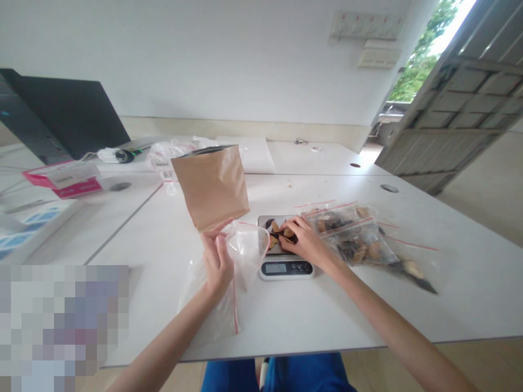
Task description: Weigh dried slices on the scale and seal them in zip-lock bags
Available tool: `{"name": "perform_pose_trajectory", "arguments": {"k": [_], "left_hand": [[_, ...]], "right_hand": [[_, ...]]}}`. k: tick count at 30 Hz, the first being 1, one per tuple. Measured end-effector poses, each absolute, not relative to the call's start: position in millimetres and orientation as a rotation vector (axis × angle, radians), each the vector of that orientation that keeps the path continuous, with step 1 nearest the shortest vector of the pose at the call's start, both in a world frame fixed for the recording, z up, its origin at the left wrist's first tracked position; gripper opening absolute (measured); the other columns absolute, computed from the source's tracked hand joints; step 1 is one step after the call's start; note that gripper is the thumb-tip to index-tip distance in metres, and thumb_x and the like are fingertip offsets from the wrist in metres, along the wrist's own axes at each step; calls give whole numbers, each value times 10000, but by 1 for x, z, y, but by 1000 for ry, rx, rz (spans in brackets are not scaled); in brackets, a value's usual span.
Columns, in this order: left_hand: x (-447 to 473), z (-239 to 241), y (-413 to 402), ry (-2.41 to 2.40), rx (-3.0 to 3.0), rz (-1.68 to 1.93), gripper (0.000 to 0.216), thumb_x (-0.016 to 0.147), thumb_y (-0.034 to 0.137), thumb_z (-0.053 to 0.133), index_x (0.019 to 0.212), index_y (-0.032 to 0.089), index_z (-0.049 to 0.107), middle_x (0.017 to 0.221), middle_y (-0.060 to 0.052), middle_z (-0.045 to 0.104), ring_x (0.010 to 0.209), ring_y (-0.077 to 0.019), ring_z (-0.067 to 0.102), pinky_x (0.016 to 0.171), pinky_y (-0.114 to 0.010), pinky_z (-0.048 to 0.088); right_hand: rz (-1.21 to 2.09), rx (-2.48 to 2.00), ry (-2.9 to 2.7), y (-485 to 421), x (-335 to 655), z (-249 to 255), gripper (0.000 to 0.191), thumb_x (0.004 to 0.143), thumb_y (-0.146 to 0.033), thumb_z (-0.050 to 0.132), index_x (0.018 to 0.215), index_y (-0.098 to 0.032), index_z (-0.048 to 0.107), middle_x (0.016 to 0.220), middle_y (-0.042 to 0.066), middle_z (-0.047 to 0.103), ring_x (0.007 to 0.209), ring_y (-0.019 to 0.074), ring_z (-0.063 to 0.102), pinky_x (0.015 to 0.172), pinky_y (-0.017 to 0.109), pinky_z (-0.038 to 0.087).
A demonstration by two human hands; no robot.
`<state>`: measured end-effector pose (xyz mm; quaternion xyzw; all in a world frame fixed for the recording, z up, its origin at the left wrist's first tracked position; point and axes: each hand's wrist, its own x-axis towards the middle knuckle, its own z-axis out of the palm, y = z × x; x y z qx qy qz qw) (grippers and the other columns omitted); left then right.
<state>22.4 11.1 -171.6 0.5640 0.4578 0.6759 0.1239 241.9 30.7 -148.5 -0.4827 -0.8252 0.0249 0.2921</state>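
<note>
A small digital scale (265, 270) with a lit display stands before me. Dried, dark-edged tan slices (273, 240) lie on its metal plate. My right hand (301, 239) reaches in from the right, its fingers curled down around some of these slices. Just left of the scale, my left hand (217, 258) grips a clear zip bag (249, 242), whose mouth gapes towards the plate. Another clear zip bag (212, 313) lies flat below that hand. Behind it a brown paper pouch (214, 188) stands upright with its top open.
Filled clear zip bags (359, 245) of similar dried pieces lie right of the scale. A black computer case (77, 117), a pink-and-white box (67, 177) and crumpled plastic (167, 155) stand at the back left. The table's front edge (286, 354) runs close to my legs.
</note>
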Motion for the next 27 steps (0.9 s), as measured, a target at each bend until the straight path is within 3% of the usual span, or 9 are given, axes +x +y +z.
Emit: {"name": "perform_pose_trajectory", "arguments": {"k": [7,13,17,22,27], "left_hand": [[22,-175,10,1389,1657,1943,278,925,365,339,1015,163,508,1020,-112,663,766,-166,607,706,-302,443],[24,-175,11,1372,1622,1936,294,927,378,339,1045,160,497,1028,-116,666,835,-180,614,762,-314,439],[26,-175,9,1317,1579,1934,252,926,376,342,1016,176,465,1083,-135,650,967,-200,606,814,-342,444],[28,-171,7,1300,1567,1948,225,923,377,351,973,182,451,1114,-146,636,1015,-197,604,860,-351,447],[26,-167,9,1415,1362,1912,311,914,438,338,1027,175,459,1096,-136,629,965,-200,618,807,-346,481]], "right_hand": [[287,-1196,-1861,38,232,-129,57,744,-208,584,793,-180,597,871,39,472,718,127,528,683,272,471],[1075,-1088,-1725,26,194,-72,238,741,-375,617,832,-155,594,728,-7,542,639,92,494,557,209,421],[1455,-1184,-1942,26,178,-51,225,719,-345,652,815,-148,603,683,-17,559,594,81,509,512,195,428],[1141,-1348,-2118,29,152,-65,164,783,-311,595,839,-157,594,807,39,636,606,116,591,520,231,465],[602,-1246,-2153,17,126,-78,243,865,-299,524,1040,-131,543,1066,127,624,965,199,604,788,315,482]]}}
